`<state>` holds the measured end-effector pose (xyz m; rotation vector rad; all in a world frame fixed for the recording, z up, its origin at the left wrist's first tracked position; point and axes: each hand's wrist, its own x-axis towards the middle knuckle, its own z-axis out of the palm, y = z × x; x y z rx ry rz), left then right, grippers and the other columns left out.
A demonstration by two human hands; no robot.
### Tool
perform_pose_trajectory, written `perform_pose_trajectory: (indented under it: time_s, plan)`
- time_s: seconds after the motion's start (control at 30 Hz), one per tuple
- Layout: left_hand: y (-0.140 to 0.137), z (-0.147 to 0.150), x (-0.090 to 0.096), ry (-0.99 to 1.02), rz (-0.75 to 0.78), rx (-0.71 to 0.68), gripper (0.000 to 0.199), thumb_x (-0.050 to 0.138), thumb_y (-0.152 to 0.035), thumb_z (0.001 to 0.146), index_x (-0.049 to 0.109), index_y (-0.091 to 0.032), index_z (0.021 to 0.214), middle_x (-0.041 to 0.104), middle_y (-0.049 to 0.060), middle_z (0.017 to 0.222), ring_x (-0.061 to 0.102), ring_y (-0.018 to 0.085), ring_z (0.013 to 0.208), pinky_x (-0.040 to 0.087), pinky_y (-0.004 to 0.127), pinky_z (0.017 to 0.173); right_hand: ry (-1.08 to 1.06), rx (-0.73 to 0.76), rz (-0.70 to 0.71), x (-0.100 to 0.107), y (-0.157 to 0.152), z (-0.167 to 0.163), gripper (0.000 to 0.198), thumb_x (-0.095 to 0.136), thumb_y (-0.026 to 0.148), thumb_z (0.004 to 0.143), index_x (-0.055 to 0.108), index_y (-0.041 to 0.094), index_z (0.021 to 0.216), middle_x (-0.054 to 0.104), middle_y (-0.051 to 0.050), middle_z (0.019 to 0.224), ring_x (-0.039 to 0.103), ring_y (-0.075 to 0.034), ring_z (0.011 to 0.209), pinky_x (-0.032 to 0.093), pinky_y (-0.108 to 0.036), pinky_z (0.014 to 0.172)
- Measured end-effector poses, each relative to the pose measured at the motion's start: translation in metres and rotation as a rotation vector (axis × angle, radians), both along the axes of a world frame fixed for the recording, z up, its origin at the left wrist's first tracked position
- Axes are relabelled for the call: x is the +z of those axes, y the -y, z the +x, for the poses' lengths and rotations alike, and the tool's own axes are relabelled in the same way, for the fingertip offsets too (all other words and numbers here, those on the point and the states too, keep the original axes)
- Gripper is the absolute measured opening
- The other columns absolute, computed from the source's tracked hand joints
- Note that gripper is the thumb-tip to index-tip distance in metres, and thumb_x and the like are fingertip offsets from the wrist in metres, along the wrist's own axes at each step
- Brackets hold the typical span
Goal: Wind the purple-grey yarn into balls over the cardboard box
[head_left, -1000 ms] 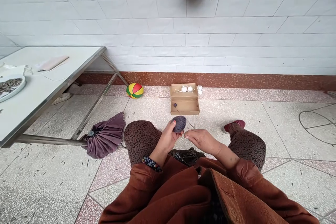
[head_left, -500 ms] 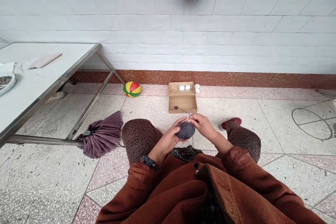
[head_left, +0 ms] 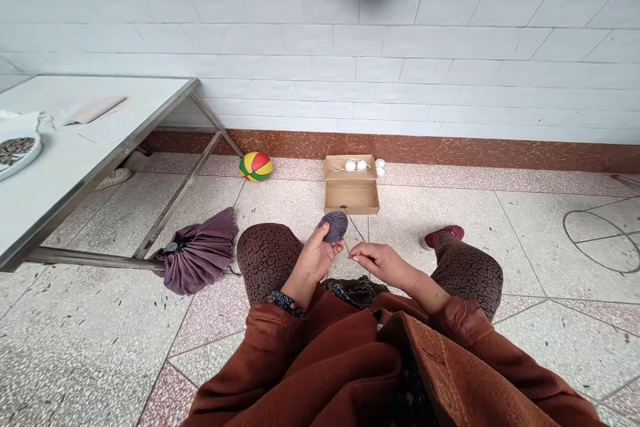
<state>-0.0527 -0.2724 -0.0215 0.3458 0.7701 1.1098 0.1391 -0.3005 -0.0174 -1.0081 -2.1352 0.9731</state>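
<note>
My left hand (head_left: 318,255) grips a dark purple-grey ball of yarn (head_left: 334,226), thumb on its near side. To its right and a little lower, my right hand (head_left: 383,261) pinches the strand of yarn (head_left: 356,229) between thumb and fingers. The strand runs from the ball to my right hand and up toward the open cardboard box (head_left: 364,195) on the floor ahead. Inside the box, a small dark yarn ball (head_left: 343,207) shows only in part behind the front wall. White balls of yarn (head_left: 356,165) lie in the box's raised lid.
A white table (head_left: 95,147) with a metal frame stands at left, a folded purple umbrella (head_left: 200,253) by its leg. A colourful ball (head_left: 256,167) rests near the wall. More white balls (head_left: 381,167) sit beside the lid. A wire stand (head_left: 605,238) is at right.
My right hand has moved down, away from the ball, drawing the strand with it. My left hand has tipped the ball up and slightly left. The view has shifted a little.
</note>
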Motion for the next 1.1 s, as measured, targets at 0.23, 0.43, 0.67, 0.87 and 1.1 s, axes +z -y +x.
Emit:
perform_pose_trajectory:
  time_s: [0.23,0.43,0.67,0.87,1.1]
  plan:
    - [0.003,0.003,-0.003,-0.262,0.157,-0.088,0.041,0.072,-0.043,0.079,0.058,-0.019,0.110,0.063,0.004,0.100,0.060,0.014,0.076,0.048,0.025,0.061,-0.047,-0.021,0.123,0.038,-0.004,0.005,0.020,0.050,0.031,0.099,0.067,0.020,0.098,0.071,-0.004,0.086,0.065,-0.015,0.076,0.050,-0.025,0.071]
    - [0.009,0.005,-0.001,-0.442,0.256,-0.273,0.039,0.072,-0.041,0.078,0.064,-0.019,0.109,0.062,0.005,0.100,0.055,0.015,0.081,0.041,0.022,0.057,-0.014,-0.080,0.243,0.049,-0.029,0.013,0.021,0.052,0.032,0.099,0.068,0.020,0.095,0.071,-0.006,0.087,0.066,-0.017,0.081,0.051,-0.028,0.077]
    - [0.017,0.006,0.002,-0.135,0.217,-0.483,0.061,0.064,-0.043,0.085,0.046,-0.028,0.141,0.063,0.009,0.113,0.063,0.018,0.081,0.044,0.025,0.060,-0.118,-0.165,0.034,0.005,-0.029,0.013,0.025,0.047,0.033,0.100,0.065,0.020,0.088,0.067,-0.003,0.083,0.063,-0.016,0.077,0.049,-0.027,0.075]
    - [0.009,0.002,0.008,0.079,0.067,-0.328,0.053,0.058,-0.046,0.086,0.058,-0.015,0.128,0.070,0.013,0.101,0.067,0.020,0.073,0.046,0.028,0.060,-0.062,-0.181,-0.130,-0.033,-0.014,0.009,0.029,0.041,0.037,0.101,0.059,0.020,0.087,0.054,0.002,0.066,0.052,-0.012,0.060,0.042,-0.023,0.062]
    - [0.001,-0.006,0.004,0.090,0.005,-0.147,0.034,0.068,-0.026,0.078,0.066,-0.014,0.109,0.073,0.010,0.098,0.069,0.022,0.083,0.051,0.031,0.072,0.112,-0.113,-0.031,-0.033,-0.007,0.008,0.027,0.039,0.034,0.103,0.061,0.020,0.093,0.060,0.000,0.075,0.055,-0.014,0.065,0.044,-0.024,0.067]
